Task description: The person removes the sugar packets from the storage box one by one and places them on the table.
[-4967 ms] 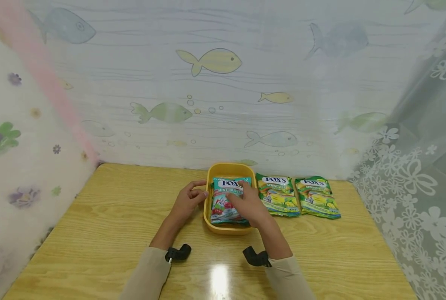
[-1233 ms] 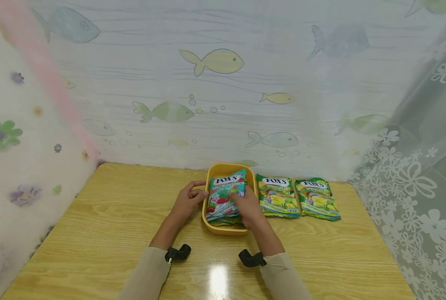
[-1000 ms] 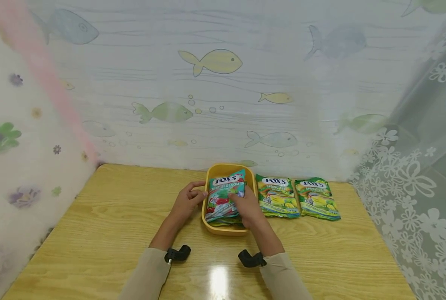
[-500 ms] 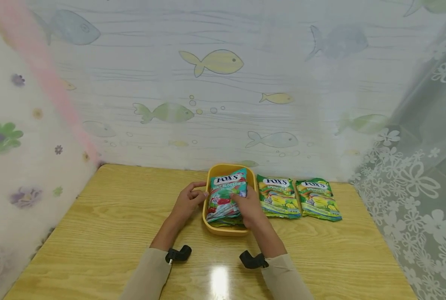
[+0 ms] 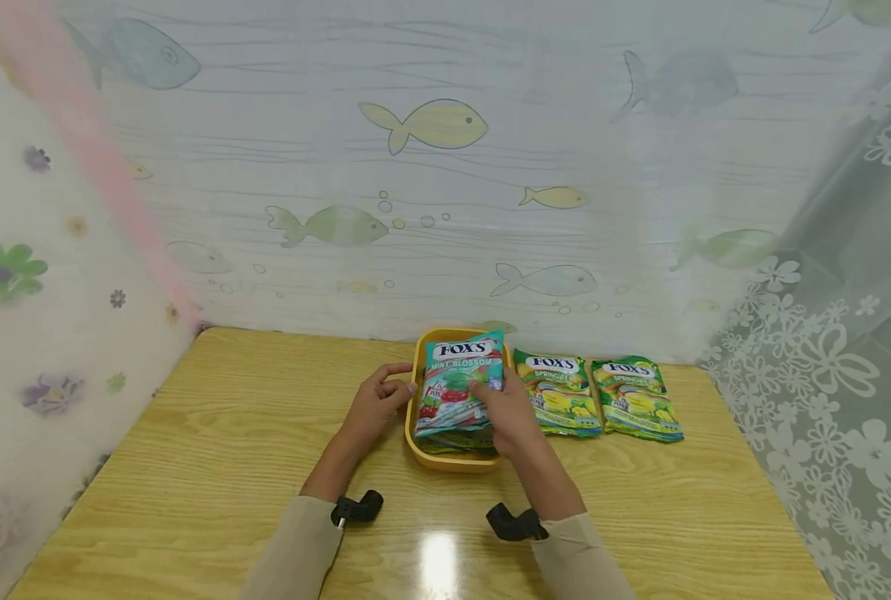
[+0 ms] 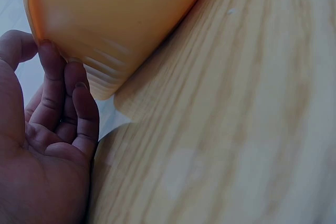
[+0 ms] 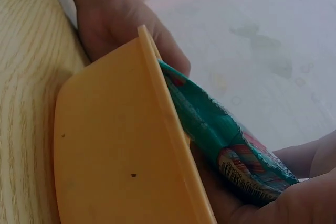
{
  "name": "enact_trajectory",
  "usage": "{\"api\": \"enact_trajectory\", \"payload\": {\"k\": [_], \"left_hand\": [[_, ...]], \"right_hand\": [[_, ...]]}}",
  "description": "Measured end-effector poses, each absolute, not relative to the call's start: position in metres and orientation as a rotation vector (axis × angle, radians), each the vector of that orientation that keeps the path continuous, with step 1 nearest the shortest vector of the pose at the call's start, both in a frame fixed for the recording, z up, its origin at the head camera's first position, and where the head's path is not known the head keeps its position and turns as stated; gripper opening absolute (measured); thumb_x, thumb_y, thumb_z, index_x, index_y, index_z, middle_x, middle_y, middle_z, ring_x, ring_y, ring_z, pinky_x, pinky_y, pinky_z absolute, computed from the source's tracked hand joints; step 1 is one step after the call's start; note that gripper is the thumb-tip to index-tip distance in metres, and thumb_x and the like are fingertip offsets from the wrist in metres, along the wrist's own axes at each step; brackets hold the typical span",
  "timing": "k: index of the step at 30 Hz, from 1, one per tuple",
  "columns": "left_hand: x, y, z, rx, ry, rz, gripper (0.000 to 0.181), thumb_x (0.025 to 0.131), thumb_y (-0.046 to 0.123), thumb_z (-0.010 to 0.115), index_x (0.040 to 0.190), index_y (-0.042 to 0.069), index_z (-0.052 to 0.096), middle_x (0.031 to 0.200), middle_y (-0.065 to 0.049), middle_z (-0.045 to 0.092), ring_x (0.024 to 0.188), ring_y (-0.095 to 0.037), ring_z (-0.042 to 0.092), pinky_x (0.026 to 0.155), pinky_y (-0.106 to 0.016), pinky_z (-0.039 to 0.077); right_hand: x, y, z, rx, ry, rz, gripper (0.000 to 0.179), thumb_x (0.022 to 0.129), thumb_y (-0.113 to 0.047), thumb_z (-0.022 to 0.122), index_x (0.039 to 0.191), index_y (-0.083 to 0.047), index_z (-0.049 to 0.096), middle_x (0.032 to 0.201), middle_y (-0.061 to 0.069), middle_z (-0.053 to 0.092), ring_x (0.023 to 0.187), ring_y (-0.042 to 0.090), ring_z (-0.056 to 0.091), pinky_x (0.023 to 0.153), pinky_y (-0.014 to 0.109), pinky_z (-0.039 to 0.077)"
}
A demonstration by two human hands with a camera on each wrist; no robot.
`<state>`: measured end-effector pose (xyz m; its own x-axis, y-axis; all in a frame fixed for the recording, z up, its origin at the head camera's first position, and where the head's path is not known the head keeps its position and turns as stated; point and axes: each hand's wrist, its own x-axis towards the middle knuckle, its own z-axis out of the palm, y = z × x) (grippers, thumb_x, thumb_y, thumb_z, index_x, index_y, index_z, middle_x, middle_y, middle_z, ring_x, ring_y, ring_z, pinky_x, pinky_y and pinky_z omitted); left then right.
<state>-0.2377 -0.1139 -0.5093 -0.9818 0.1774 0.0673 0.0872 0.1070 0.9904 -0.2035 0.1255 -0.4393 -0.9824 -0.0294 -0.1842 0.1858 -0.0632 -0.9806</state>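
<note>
A teal Fox's Mint Blossom candy bag (image 5: 460, 385) is tilted at the top of the yellow plastic tub (image 5: 456, 463). My right hand (image 5: 516, 417) grips its right edge, thumb on the front and fingers behind. In the right wrist view the candy bag (image 7: 210, 124) rises past the rim of the tub (image 7: 115, 145). Green candy packaging (image 5: 453, 442) shows beneath it inside the tub. My left hand (image 5: 373, 404) pinches the tub's left rim. The left wrist view shows thumb and fingertips of the left hand (image 6: 52, 124) at that rim.
Right of the tub, two green Fox's Spring Tea candy bags, a nearer one (image 5: 561, 400) and a farther one (image 5: 636, 400), lie side by side on the wooden table (image 5: 227, 433). A fish-patterned curtain (image 5: 325, 150) hangs behind the table's back edge.
My right hand went from lying over the Mint Blossom bag to gripping its edge. Over the last half second bag and hand have shifted right and slightly up. The left hand stays put.
</note>
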Motion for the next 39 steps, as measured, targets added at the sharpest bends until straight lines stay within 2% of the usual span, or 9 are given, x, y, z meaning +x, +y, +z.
{"api": "enact_trajectory", "payload": {"k": [11,21,28,34,39], "left_hand": [[-0.239,-0.115,-0.51,0.271,2.283,2.04,0.039,0.107,0.023,0.067,0.145,0.016,0.059,0.087,-0.006,0.071,0.084,-0.023,0.059,0.083,-0.031,0.047],[-0.24,-0.115,-0.511,0.295,2.28,2.049,0.039,0.107,0.023,0.067,0.145,0.015,0.06,0.085,-0.006,0.07,0.082,-0.022,0.058,0.081,-0.03,0.047],[-0.24,-0.115,-0.51,0.317,2.277,2.045,0.04,0.107,0.024,0.067,0.145,0.015,0.059,0.087,-0.009,0.071,0.082,-0.024,0.058,0.082,-0.031,0.047],[-0.239,-0.114,-0.509,0.298,2.283,2.038,0.04,0.107,0.023,0.067,0.145,0.012,0.059,0.095,-0.015,0.075,0.086,-0.027,0.062,0.082,-0.031,0.049],[-0.239,-0.115,-0.51,0.287,2.289,2.033,0.04,0.107,0.024,0.067,0.145,0.014,0.059,0.097,-0.014,0.076,0.086,-0.027,0.062,0.082,-0.031,0.05]], "right_hand": [[-0.193,0.132,-0.431,0.182,1.935,-2.229,0.051,0.11,-0.01,0.058,0.154,0.004,0.037,0.129,0.022,0.063,0.102,0.02,0.07,0.084,0.033,0.059],[-0.184,0.139,-0.429,0.149,1.84,-2.269,0.051,0.11,-0.009,0.057,0.157,0.002,0.039,0.129,0.02,0.066,0.101,0.021,0.072,0.084,0.038,0.06],[-0.178,0.146,-0.426,0.13,1.767,-2.28,0.051,0.111,-0.009,0.055,0.156,0.004,0.036,0.134,0.02,0.063,0.106,0.022,0.072,0.088,0.037,0.06],[-0.174,0.152,-0.429,0.15,1.792,-2.268,0.054,0.11,-0.009,0.057,0.156,0.005,0.035,0.138,0.023,0.06,0.107,0.021,0.071,0.087,0.035,0.06],[-0.17,0.157,-0.43,0.151,1.774,-2.267,0.056,0.11,-0.008,0.056,0.16,0.002,0.033,0.145,0.024,0.056,0.112,0.021,0.07,0.09,0.035,0.06]]}}
